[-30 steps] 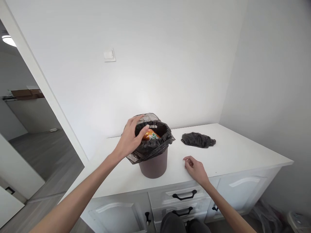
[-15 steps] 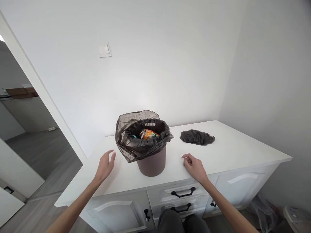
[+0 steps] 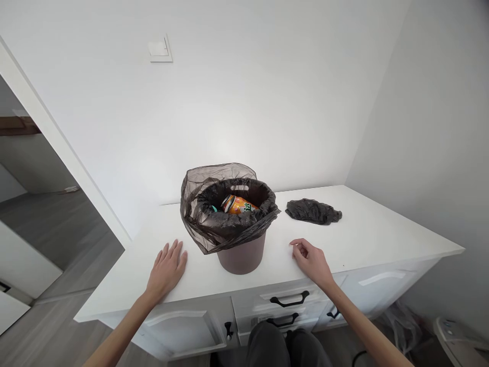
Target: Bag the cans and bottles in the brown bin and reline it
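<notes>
A brown trash bin [image 3: 241,259] stands on the white countertop between my hands. Its dark, see-through garbage bag [image 3: 214,232] is folded over the rim and flares out loosely on the left. Inside lies an orange drink can [image 3: 240,205], tilted, with a bit of something green beside it. My left hand [image 3: 167,267] lies flat on the counter left of the bin, fingers spread, holding nothing. To the bin's right my right hand [image 3: 311,259] rests with curled fingers; I see nothing in it. Beyond that hand is a crumpled black plastic bag [image 3: 314,211].
The white cabinet [image 3: 183,334] under the countertop [image 3: 374,234] has black handles. A wall with a light switch [image 3: 160,51] rises behind. At the left is a doorway, and on the floor at lower right sits a pale container [image 3: 458,339] near clear plastic.
My left hand has gone from raised and half-curled to flat on the counter with spread fingers. My right hand stays curled in about the same place. The view has shifted slightly.
</notes>
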Action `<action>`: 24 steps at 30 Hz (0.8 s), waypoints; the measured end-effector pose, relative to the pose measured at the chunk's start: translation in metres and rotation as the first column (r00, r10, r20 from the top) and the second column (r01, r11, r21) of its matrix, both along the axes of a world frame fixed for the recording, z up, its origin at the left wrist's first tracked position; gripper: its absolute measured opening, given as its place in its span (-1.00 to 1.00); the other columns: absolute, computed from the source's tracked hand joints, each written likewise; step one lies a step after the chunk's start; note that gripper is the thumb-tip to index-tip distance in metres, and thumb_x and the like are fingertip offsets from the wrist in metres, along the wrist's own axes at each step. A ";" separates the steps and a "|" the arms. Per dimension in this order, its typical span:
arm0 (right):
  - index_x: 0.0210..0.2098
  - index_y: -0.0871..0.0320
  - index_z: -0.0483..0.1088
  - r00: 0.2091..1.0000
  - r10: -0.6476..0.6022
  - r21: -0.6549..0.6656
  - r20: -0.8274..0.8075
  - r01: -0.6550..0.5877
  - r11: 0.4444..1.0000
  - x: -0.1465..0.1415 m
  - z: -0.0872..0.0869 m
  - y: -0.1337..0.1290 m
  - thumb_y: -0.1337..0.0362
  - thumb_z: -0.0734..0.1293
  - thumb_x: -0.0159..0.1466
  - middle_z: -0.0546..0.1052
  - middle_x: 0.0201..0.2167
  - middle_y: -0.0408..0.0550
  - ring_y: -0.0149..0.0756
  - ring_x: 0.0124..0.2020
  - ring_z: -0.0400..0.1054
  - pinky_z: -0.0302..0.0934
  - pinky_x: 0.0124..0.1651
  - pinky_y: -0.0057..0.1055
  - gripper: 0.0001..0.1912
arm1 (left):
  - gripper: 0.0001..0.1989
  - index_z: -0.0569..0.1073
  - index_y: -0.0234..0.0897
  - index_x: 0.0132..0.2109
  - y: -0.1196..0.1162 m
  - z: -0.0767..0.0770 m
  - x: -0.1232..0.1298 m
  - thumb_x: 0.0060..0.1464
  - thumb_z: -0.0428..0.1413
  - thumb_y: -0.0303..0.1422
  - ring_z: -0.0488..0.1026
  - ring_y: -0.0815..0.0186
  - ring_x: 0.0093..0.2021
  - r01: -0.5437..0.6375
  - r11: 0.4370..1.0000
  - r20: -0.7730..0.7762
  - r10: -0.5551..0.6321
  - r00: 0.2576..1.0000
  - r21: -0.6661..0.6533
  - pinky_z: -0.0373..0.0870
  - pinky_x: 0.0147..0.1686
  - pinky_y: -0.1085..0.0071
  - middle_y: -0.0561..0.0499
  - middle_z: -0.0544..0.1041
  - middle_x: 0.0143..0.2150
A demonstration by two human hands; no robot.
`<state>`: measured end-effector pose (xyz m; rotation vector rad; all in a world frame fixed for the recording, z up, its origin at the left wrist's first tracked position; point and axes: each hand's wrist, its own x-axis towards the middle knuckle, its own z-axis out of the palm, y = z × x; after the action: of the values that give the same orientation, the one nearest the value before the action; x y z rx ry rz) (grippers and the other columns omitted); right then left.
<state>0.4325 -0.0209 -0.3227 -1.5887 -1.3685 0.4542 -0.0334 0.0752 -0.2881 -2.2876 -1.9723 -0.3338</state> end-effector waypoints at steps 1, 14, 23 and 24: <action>-0.14 0.05 0.49 1.000 -0.003 0.000 0.002 0.003 1.000 0.000 0.000 0.000 0.11 0.21 0.30 0.57 -0.46 -0.15 -0.23 -0.42 0.41 0.27 -0.20 -0.32 -0.71 | -0.31 0.20 -0.35 0.48 0.000 -0.001 0.000 0.40 -0.28 -0.06 -0.02 -0.05 0.55 0.003 1.000 -0.004 -0.003 1.000 0.007 -0.03 0.48 -0.05 -0.11 0.14 0.54; -0.14 0.06 0.49 0.999 -0.012 -0.004 0.034 0.012 1.000 -0.002 0.001 -0.001 0.10 0.21 0.29 0.56 -0.47 -0.15 -0.22 -0.41 0.43 0.27 -0.19 -0.32 -0.70 | -0.33 0.18 -0.40 0.49 -0.005 0.001 0.002 0.40 -0.28 -0.16 0.00 -0.06 0.54 0.004 1.000 -0.055 -0.004 0.998 -0.002 -0.03 0.48 -0.03 -0.09 0.12 0.54; -0.16 0.05 0.49 0.999 -0.017 0.003 0.043 0.017 1.000 -0.005 0.003 -0.003 0.10 0.20 0.28 0.56 -0.48 -0.15 -0.21 -0.41 0.44 0.27 -0.19 -0.31 -0.71 | -0.33 0.16 -0.39 0.50 -0.011 0.000 0.003 0.40 -0.28 -0.16 -0.02 -0.06 0.55 0.006 1.000 -0.065 -0.007 0.998 -0.012 -0.03 0.48 -0.04 -0.07 0.09 0.55; -0.16 0.05 0.49 0.999 -0.019 0.001 0.043 0.019 1.000 -0.005 0.003 -0.003 0.10 0.20 0.28 0.56 -0.48 -0.15 -0.22 -0.42 0.43 0.27 -0.18 -0.31 -0.71 | -0.33 0.16 -0.39 0.50 -0.011 0.001 0.004 0.40 -0.27 -0.16 -0.02 -0.07 0.55 0.009 1.000 -0.065 -0.010 0.998 -0.010 -0.03 0.48 -0.05 -0.08 0.09 0.55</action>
<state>0.4274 -0.0239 -0.3193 -1.6180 -1.3849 0.4100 -0.0298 0.0643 -0.2875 -2.2839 -1.9367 -0.2474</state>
